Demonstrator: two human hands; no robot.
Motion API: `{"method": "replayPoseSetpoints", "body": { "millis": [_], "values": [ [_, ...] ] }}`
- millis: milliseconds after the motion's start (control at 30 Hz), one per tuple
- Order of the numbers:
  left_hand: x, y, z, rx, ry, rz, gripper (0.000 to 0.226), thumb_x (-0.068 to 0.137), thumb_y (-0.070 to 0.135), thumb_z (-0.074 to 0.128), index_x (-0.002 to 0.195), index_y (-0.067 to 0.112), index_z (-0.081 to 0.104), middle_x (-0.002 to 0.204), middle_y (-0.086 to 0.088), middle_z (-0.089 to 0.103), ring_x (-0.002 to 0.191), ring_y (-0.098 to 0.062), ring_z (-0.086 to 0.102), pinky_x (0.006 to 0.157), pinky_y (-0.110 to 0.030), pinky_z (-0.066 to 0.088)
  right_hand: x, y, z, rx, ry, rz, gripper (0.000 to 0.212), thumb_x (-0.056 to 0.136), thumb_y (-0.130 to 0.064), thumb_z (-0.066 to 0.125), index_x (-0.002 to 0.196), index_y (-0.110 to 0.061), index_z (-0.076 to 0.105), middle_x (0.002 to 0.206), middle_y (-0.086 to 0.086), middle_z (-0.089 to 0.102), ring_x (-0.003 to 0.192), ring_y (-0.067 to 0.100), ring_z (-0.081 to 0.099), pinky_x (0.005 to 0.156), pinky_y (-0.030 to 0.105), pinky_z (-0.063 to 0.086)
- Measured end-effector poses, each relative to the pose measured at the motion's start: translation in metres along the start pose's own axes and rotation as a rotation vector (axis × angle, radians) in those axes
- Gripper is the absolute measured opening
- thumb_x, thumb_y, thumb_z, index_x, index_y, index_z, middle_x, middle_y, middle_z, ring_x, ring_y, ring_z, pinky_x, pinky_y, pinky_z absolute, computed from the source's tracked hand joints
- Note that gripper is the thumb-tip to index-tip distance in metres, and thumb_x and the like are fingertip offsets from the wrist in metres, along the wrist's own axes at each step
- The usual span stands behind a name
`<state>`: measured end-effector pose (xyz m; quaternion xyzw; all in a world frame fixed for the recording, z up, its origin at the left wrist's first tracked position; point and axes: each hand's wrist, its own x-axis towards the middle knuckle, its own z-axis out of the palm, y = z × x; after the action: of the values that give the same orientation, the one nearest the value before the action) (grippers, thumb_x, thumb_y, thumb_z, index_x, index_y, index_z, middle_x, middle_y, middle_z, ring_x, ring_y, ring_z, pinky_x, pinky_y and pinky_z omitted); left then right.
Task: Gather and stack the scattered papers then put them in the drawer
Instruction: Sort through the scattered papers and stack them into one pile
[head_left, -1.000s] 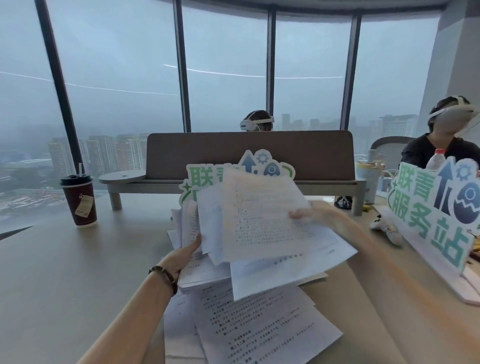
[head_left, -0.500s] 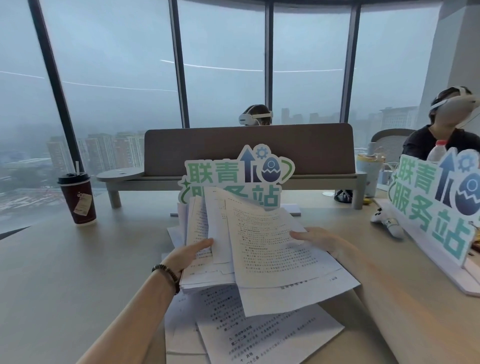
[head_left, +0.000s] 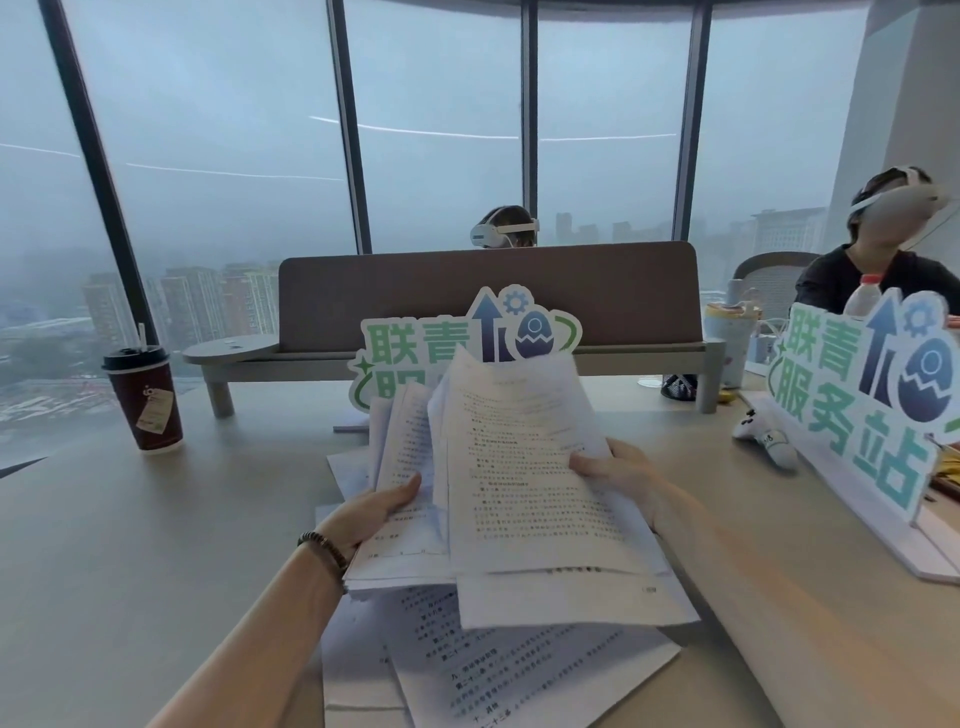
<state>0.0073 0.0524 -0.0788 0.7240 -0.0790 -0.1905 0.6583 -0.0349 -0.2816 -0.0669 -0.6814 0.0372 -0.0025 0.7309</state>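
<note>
Both hands hold a loose bundle of printed papers (head_left: 524, 483) tilted up above the desk (head_left: 130, 561), near the middle of the scene. The left hand (head_left: 371, 512) grips the bundle's left edge, thumb laid across the front of a sheet and the other fingers hidden behind it; a dark beaded bracelet (head_left: 324, 552) sits on that wrist. The right hand (head_left: 621, 470) grips the right edge, thumb pressed on the front page and fingers curled behind. The sheets in the bundle are not squared: they fan out, their corners sticking out at different angles.

More loose sheets (head_left: 498, 670) lie flat on the desk under the bundle and nearer the viewer, overlapping each other; a few white edges show to the left of the bundle as well.

Just beyond the papers stands a green and white cut-out sign (head_left: 447, 338), partly hidden by the raised pages. A second, larger sign of the same design (head_left: 857, 410) stands on the right, with a white game controller (head_left: 766, 436) on the desk beside its left end. Far left, a dark red lidded paper cup (head_left: 145, 400) with a straw stands upright. A brown desk divider (head_left: 488, 293) on a grey shelf crosses the far side. Behind it shows the top of a head wearing a white headset, and another seated person, seemingly also in a headset, is at far right. Tall windows show a hazy city.
</note>
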Motion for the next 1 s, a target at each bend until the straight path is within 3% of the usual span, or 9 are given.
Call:
{"method": "replayPoseSetpoints", "body": {
  "millis": [133, 233, 300, 400, 467, 600, 767, 867, 1000],
  "values": [
    [-0.002, 0.002, 0.002, -0.034, 0.026, -0.027, 0.052, 0.086, 0.045, 0.061, 0.122, 0.009, 0.063, 0.114, -0.018, 0.071, 0.087, -0.029, 0.071, 0.084, -0.041, 0.058, 0.001, -0.001, -0.005, 0.145, 0.096, -0.058, 0.035, 0.085, 0.0, 0.072, 0.119, -0.004, 0.063, 0.11, 0.018, 0.074, 0.101, 0.041, 0.07, 0.096, 0.062, 0.05],
    [-0.002, 0.002, 0.002, 0.046, 0.083, 0.022, 0.091, 0.057, 0.076, 0.072, 0.129, 0.021, 0.058, 0.121, -0.009, 0.069, 0.108, -0.029, 0.067, 0.101, -0.047, 0.05, 0.0, -0.003, -0.001, 0.114, 0.129, -0.053, 0.032, 0.085, 0.001, 0.071, 0.116, -0.002, 0.065, 0.106, 0.015, 0.076, 0.097, 0.038, 0.073, 0.094, 0.058, 0.053],
    [-0.003, 0.001, 0.003, -0.011, 0.055, 0.047, 0.097, 0.047, 0.078, 0.075, 0.127, 0.026, 0.058, 0.122, -0.005, 0.069, 0.109, -0.027, 0.067, 0.101, -0.045, 0.05, 0.0, -0.004, 0.003, 0.031, 0.119, -0.025, 0.034, 0.084, -0.001, 0.074, 0.117, 0.0, 0.064, 0.106, 0.015, 0.076, 0.095, 0.036, 0.073, 0.093, 0.056, 0.055],
    [-0.001, 0.0, 0.004, -0.06, 0.02, 0.066, 0.087, 0.048, 0.078, 0.076, 0.122, 0.033, 0.061, 0.124, 0.002, 0.068, 0.11, -0.02, 0.067, 0.099, -0.038, 0.051, -0.002, -0.007, 0.012, -0.077, 0.061, 0.025, 0.017, 0.089, -0.003, 0.069, 0.107, -0.002, 0.068, 0.103, 0.013, 0.076, 0.08, 0.026, 0.076, 0.069, 0.036, 0.062],
    [0.004, -0.004, 0.0, -0.087, 0.012, 0.101, 0.093, 0.044, 0.078, 0.078, 0.124, 0.034, 0.061, 0.126, 0.005, 0.067, 0.116, -0.019, 0.064, 0.105, -0.04, 0.047, -0.005, -0.008, 0.022, -0.114, 0.056, 0.053, 0.007, 0.094, -0.008, 0.066, 0.1, -0.01, 0.068, 0.104, 0.009, 0.074, 0.073, 0.021, 0.075, 0.057, 0.028, 0.058],
    [0.003, -0.002, 0.006, -0.136, -0.006, 0.11, 0.091, 0.051, 0.071, 0.08, 0.128, 0.026, 0.061, 0.126, -0.004, 0.067, 0.117, -0.028, 0.063, 0.107, -0.049, 0.043, -0.008, -0.007, 0.039, -0.177, 0.07, 0.044, 0.021, 0.099, -0.027, 0.06, 0.115, -0.014, 0.064, 0.106, -0.001, 0.07, 0.09, 0.019, 0.069, 0.071, 0.029, 0.053],
    [-0.004, 0.007, 0.015, -0.216, -0.059, 0.104, 0.071, 0.066, 0.044, 0.084, 0.126, 0.012, 0.062, 0.123, -0.014, 0.067, 0.109, -0.033, 0.066, 0.093, -0.046, 0.055, -0.011, -0.005, 0.051, -0.041, -0.019, 0.151, 0.02, 0.103, -0.026, 0.053, 0.116, -0.013, 0.06, 0.113, -0.003, 0.066, 0.104, 0.02, 0.061, 0.094, 0.029, 0.046],
    [0.001, 0.007, 0.012, -0.242, -0.035, -0.047, 0.038, 0.088, 0.022, 0.067, 0.118, 0.001, 0.063, 0.112, -0.02, 0.067, 0.082, -0.029, 0.072, 0.069, -0.035, 0.061, -0.005, 0.0, 0.054, -0.126, -0.029, 0.195, 0.024, 0.1, -0.019, 0.058, 0.118, -0.004, 0.062, 0.12, 0.008, 0.066, 0.092, 0.019, 0.065, 0.08, 0.026, 0.051],
    [-0.001, 0.002, 0.009, -0.045, 0.029, -0.143, 0.049, 0.07, 0.022, 0.076, 0.111, 0.0, 0.062, 0.116, -0.019, 0.063, 0.091, -0.033, 0.063, 0.083, -0.043, 0.051, 0.002, 0.006, 0.059, -0.281, 0.125, 0.18, 0.015, 0.09, -0.01, 0.071, 0.102, -0.007, 0.062, 0.101, 0.007, 0.066, 0.074, 0.012, 0.061, 0.064, 0.023, 0.047]
  ]
}}
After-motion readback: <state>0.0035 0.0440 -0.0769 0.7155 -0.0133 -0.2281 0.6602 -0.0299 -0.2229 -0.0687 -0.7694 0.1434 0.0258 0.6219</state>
